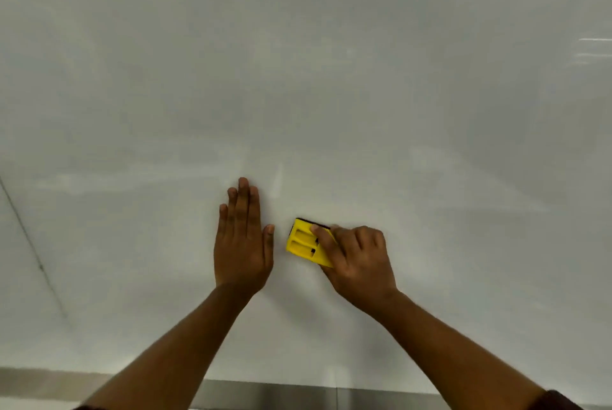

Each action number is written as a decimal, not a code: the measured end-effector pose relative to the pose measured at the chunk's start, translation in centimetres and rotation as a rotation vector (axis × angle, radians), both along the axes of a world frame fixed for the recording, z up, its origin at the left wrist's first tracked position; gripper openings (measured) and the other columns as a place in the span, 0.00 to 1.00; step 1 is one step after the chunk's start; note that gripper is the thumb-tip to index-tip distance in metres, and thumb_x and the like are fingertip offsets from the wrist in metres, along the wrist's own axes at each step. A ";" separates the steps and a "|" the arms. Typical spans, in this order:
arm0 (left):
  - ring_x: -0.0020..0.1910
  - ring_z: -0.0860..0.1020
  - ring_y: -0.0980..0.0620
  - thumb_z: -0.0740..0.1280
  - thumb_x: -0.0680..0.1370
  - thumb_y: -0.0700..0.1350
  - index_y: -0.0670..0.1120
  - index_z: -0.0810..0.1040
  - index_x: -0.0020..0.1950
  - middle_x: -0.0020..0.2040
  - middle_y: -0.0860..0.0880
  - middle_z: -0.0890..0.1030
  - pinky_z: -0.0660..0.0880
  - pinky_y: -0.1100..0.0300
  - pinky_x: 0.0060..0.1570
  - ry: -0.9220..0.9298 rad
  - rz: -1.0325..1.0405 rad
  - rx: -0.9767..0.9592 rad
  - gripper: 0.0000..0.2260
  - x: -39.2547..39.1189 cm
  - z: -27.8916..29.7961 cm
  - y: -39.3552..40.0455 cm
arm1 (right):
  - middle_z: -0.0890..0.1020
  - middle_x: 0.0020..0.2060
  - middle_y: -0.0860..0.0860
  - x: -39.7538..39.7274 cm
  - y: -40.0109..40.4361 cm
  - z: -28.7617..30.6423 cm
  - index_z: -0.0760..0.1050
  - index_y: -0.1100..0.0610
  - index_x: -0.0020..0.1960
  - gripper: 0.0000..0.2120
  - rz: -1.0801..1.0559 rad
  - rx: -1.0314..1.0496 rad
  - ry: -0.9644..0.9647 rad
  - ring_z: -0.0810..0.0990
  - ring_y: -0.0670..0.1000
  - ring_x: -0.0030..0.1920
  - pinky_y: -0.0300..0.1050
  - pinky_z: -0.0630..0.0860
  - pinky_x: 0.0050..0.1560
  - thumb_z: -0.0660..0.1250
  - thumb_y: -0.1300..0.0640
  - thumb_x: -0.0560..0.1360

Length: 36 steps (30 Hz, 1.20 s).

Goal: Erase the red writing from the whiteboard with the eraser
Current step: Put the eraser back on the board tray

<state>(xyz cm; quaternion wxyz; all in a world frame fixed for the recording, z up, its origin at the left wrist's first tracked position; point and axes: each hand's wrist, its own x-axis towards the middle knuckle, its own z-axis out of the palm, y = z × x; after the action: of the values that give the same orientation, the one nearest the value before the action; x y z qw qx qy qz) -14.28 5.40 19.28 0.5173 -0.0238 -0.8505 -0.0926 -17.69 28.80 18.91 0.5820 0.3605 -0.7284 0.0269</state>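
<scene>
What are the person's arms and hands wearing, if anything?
Very little. Both hands, the left hand and the right hand, are bare: no gloves, and no rings, watch or bracelets that I can see. The forearms are uncovered nearly to the bottom of the picture. A dark sleeve edge shows at the lower right corner, and a sliver of one at the lower left.

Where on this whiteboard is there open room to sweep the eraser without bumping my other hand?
Bare whiteboard lies above both hands and to the right of the right hand. It is tight only in the narrow strip between the yellow eraser and the flat left hand. No red writing shows.
</scene>
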 end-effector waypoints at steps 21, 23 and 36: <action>0.55 0.85 0.44 0.71 0.83 0.44 0.47 0.79 0.62 0.56 0.44 0.85 0.81 0.58 0.53 -0.718 -0.391 1.257 0.08 10.1 -16.5 11.2 | 0.84 0.54 0.45 9.5 5.0 -14.2 0.76 0.47 0.71 0.46 -0.123 0.127 -0.851 0.84 0.51 0.54 0.50 0.81 0.54 0.85 0.40 0.56; 0.49 0.86 0.43 0.72 0.82 0.42 0.45 0.79 0.61 0.54 0.42 0.86 0.84 0.55 0.48 -0.740 -0.429 1.351 0.09 10.2 -17.0 11.7 | 0.83 0.58 0.45 10.1 5.7 -14.9 0.73 0.45 0.74 0.46 -0.138 0.077 -0.923 0.82 0.53 0.59 0.53 0.79 0.58 0.84 0.40 0.59; 0.51 0.84 0.39 0.71 0.82 0.39 0.42 0.72 0.66 0.52 0.38 0.84 0.84 0.50 0.52 -0.867 -0.274 1.344 0.15 8.8 -22.7 13.6 | 0.79 0.50 0.45 10.6 7.6 -22.3 0.74 0.43 0.54 0.25 -0.010 -0.899 -1.529 0.81 0.44 0.53 0.39 0.80 0.48 0.81 0.62 0.67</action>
<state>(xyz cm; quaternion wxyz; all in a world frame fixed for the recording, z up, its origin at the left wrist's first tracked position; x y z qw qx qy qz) -5.48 18.98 -3.42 0.0298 0.2261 -0.7275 -0.6471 -7.05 36.41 -3.43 0.0226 -0.0220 -0.8402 0.5413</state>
